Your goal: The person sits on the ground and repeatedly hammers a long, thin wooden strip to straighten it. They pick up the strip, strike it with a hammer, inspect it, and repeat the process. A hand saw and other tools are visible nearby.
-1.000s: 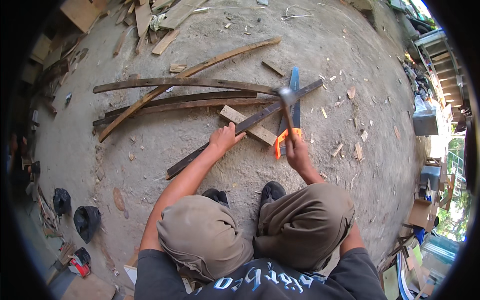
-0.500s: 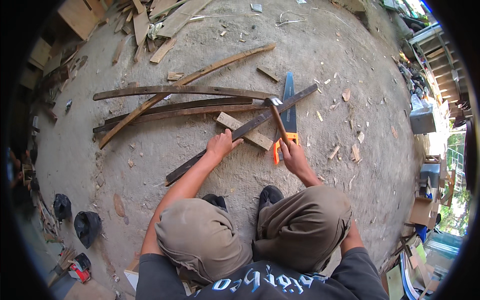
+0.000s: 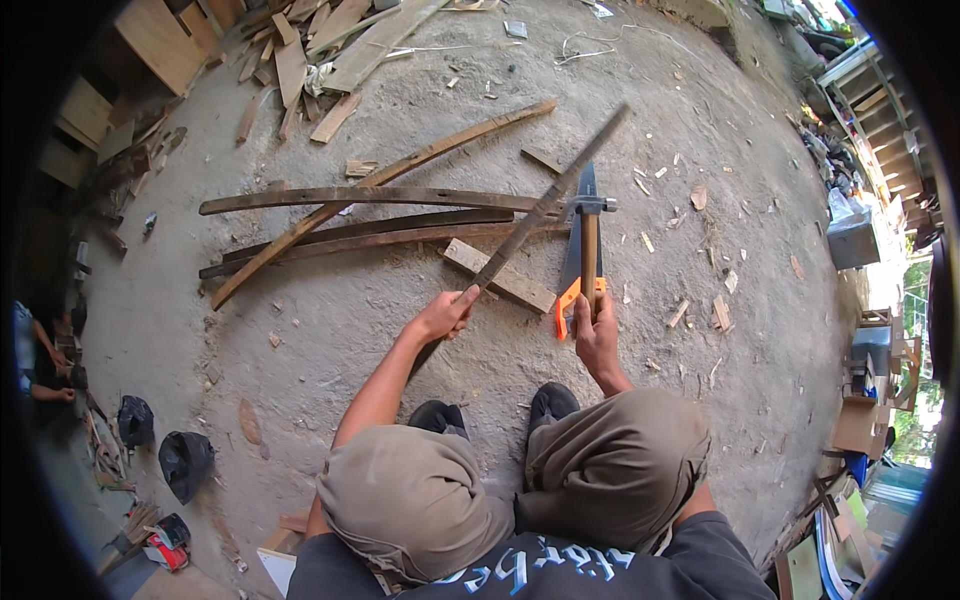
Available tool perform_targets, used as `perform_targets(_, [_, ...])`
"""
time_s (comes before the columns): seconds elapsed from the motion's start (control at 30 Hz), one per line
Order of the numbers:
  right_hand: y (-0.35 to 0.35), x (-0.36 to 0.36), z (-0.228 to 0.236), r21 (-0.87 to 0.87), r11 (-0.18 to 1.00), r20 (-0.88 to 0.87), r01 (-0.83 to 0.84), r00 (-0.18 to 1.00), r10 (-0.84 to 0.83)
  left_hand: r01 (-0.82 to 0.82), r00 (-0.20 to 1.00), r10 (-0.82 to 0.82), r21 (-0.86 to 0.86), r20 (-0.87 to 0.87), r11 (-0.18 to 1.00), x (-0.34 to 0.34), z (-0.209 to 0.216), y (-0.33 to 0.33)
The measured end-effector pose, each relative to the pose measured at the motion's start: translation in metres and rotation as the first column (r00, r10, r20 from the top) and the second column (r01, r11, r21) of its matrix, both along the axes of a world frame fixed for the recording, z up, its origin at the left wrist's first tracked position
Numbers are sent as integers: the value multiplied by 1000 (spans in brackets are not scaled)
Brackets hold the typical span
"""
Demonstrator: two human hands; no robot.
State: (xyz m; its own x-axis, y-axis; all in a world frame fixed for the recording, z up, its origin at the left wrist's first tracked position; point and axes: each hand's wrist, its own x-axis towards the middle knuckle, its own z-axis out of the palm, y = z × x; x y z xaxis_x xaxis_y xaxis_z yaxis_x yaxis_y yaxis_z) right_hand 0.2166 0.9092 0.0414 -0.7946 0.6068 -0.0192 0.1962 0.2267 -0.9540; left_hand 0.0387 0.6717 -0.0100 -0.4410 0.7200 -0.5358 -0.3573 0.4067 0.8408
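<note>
My left hand is wrapped round a dark wooden strip, which slants from near my feet up to the far right. In my right hand is a hammer, gripped by its wooden handle with the metal head pointing away from me. A short pale wood block lies on the ground, and the strip passes over it. Behind the hammer rests a handsaw with a dark blade and orange handle; the hammer and strip cover parts of it.
Several long wooden strips lie crossed at the left. Farther off is a heap of scrap boards. Wood chips dot the ground at right. Black bags stand at lower left, and another person is at the far left edge.
The strip in my left hand has turned steeper, its far end swinging up and away. My right hand's hammer has moved from leaning over the strip to upright, right of it.
</note>
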Motion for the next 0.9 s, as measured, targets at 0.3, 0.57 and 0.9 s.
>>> perform_targets(0.3, [-35, -36, 52, -225, 962, -4, -153, 988, 156, -189, 930, 100, 230, 353, 955, 8, 55, -17])
perform_targets(0.57, [-44, -37, 57, 48, 983, 75, -179, 982, 176, -212, 927, 108, 267, 358, 940, 14, 68, -15])
perform_targets(0.9, [-38, -34, 75, 97, 971, 82, -219, 974, 212, -259, 927, 131, 345, 353, 902, 28, 70, -12])
